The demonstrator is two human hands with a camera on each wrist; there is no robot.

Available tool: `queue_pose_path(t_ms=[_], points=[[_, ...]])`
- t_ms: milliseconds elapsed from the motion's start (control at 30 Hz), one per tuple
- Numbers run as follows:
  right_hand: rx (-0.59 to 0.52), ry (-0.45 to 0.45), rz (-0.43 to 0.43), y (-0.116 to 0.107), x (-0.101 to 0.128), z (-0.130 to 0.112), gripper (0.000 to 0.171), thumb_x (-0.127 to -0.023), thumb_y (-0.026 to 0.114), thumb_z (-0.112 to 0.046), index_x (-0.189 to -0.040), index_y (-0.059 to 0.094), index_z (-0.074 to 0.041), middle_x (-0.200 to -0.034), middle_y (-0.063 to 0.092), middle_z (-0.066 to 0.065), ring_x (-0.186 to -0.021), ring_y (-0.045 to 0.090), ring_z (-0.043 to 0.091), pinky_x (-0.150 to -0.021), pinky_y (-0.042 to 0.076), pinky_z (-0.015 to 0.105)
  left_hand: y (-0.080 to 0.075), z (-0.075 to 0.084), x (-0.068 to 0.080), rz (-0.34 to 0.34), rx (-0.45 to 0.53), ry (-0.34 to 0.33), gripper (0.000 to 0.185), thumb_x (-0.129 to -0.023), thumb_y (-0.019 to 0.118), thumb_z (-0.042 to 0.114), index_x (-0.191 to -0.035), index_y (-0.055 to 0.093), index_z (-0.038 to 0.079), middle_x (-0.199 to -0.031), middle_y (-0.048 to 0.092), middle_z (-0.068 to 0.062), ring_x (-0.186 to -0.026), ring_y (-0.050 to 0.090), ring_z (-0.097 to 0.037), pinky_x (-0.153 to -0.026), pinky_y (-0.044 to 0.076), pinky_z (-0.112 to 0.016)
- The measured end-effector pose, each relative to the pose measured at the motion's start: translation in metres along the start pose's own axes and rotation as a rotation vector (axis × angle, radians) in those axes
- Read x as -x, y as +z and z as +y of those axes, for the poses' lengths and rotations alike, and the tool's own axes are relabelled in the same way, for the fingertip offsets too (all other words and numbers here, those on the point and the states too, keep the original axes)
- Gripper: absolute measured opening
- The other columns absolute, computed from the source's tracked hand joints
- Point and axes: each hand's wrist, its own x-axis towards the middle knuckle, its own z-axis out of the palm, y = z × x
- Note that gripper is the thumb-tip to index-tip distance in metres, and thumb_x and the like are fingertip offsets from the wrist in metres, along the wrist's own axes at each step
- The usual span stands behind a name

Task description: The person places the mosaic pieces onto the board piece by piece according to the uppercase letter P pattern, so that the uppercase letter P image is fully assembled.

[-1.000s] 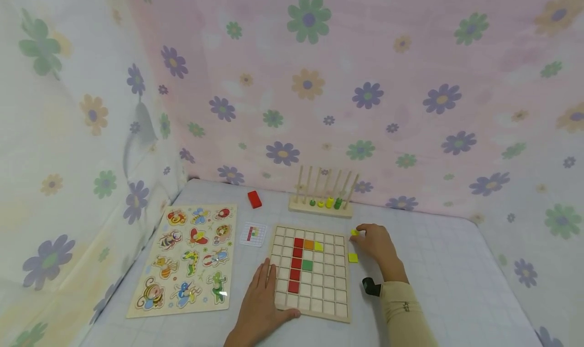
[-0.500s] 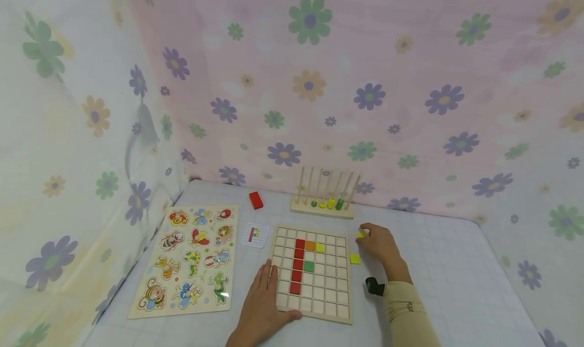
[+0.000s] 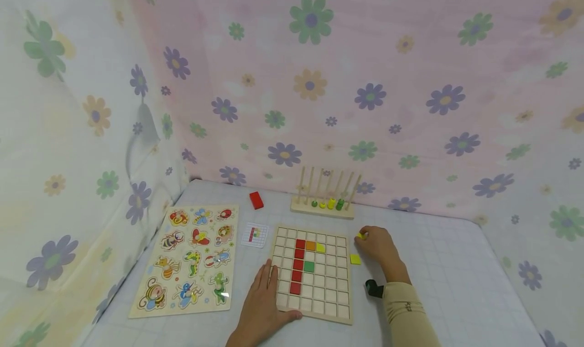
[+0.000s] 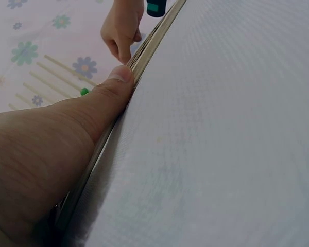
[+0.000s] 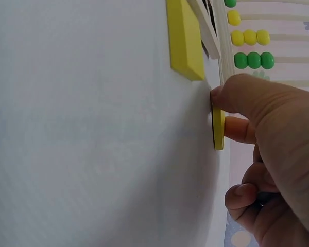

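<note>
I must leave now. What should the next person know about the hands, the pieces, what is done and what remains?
Left hand: flat, fingers straight, resting on the grid board at its near left corner.
Right hand: pinches a yellow tile, on edge against the table, right of the board.
Second yellow tile: lying loose beside the board.
Done: five red, one orange, one yellow, one green square sit in the board.
Left: both loose yellow tiles; compare with the pattern card.
</note>
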Motion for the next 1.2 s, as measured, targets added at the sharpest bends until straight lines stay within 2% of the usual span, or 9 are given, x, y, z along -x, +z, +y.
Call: queue_pose_path(t_ms=[200, 433, 600, 767, 1200], points=[[0.022, -0.038, -0.006, -0.001, 0.003, 0.004, 0.038, -0.091, 0.07, -0.027, -0.115, 0.073, 0.002, -0.095, 0.073, 0.011, -0.083, 0.057, 0.024, -0.082, 0.052, 0.046, 0.001, 0.0, 0.0, -0.005, 0.008, -0.005, 0.135, -0.063, 0.074, 0.083, -0.158, 0.03, -0.002, -0.17, 0.019, -0.018, -0.156, 0.022, -0.041, -0.122, 0.034, -0.056], [0.015, -0.11, 0.039, -0.006, 0.011, 0.003, 0.032, -0.09, 0.072, -0.026, -0.109, 0.075, 0.0, -0.1, 0.075, 0.016, -0.087, 0.066, 0.027, -0.084, 0.056, 0.051, 0.001, 0.0, 0.0, -0.008, 0.018, -0.007, 0.135, -0.063, 0.075, 0.082, -0.159, 0.029, -0.002, -0.17, 0.018, -0.019, -0.156, 0.021, -0.042, -0.122, 0.033, -0.057], [-0.002, -0.123, 0.035, -0.009, 0.019, -0.001, 0.035, -0.091, 0.072, -0.028, -0.112, 0.075, -0.001, -0.106, 0.075, 0.018, -0.095, 0.069, 0.034, -0.085, 0.057, 0.054, 0.0, 0.0, 0.001, -0.012, 0.013, -0.007, 0.135, -0.063, 0.074, 0.083, -0.159, 0.029, -0.002, -0.17, 0.018, -0.018, -0.156, 0.021, -0.041, -0.122, 0.033, -0.056], [-0.023, -0.142, 0.031, -0.012, 0.026, -0.01, 0.034, -0.092, 0.073, -0.03, -0.114, 0.075, -0.004, -0.112, 0.074, 0.017, -0.1, 0.069, 0.034, -0.085, 0.058, 0.053, -0.001, 0.001, 0.0, -0.013, 0.015, -0.008, 0.134, -0.064, 0.074, 0.082, -0.159, 0.029, -0.002, -0.17, 0.018, -0.019, -0.156, 0.021, -0.041, -0.123, 0.032, -0.056], [-0.055, -0.193, -0.024, -0.009, 0.045, -0.039, 0.028, -0.092, 0.074, -0.028, -0.112, 0.075, -0.009, -0.112, 0.074, 0.011, -0.097, 0.068, 0.028, -0.078, 0.058, 0.046, -0.002, 0.002, 0.0, 0.011, 0.006, 0.006, 0.133, -0.063, 0.075, 0.081, -0.157, 0.032, -0.003, -0.169, 0.021, -0.02, -0.154, 0.025, -0.042, -0.121, 0.035, -0.056]])
